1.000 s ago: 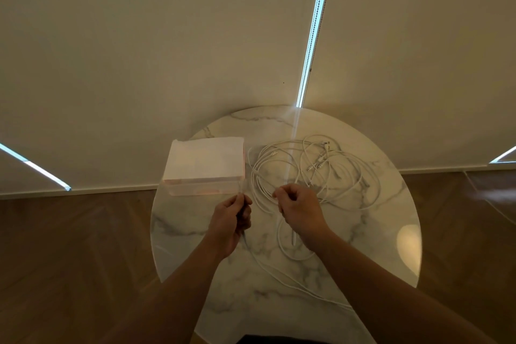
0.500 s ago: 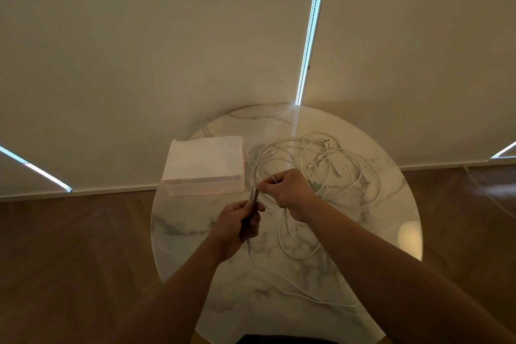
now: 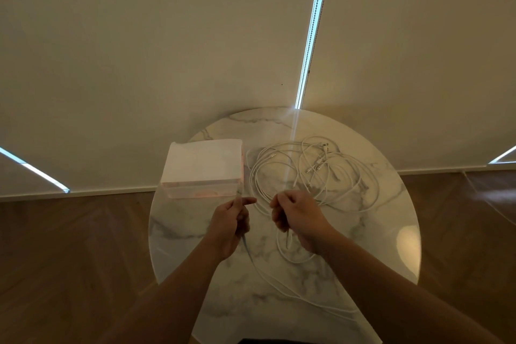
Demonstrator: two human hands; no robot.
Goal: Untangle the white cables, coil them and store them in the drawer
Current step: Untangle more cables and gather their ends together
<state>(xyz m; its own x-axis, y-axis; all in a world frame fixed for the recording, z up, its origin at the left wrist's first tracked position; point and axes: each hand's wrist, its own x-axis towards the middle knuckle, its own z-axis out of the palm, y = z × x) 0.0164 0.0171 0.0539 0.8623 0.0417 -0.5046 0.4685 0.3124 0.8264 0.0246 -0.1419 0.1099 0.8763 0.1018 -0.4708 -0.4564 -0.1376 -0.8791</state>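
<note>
Drawer box (image 3: 201, 169) sits on left of round marble table (image 3: 391, 232). Left hand (image 3: 229, 225) just in front of it, fingers pinched on one cable strand trailing toward the near edge. Right hand (image 3: 297, 218) clenched on another strand. White cables (image 3: 315, 170) lie tangled on the table's right, beside the box.

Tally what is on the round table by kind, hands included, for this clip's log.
Storage box with drawer: 1
Tangled pile of white cables: 1 (number of separate cables cannot be told)
Hands: 2, left hand and right hand, each closed on a cable strand
Marble table: 1
Total: 5
</note>
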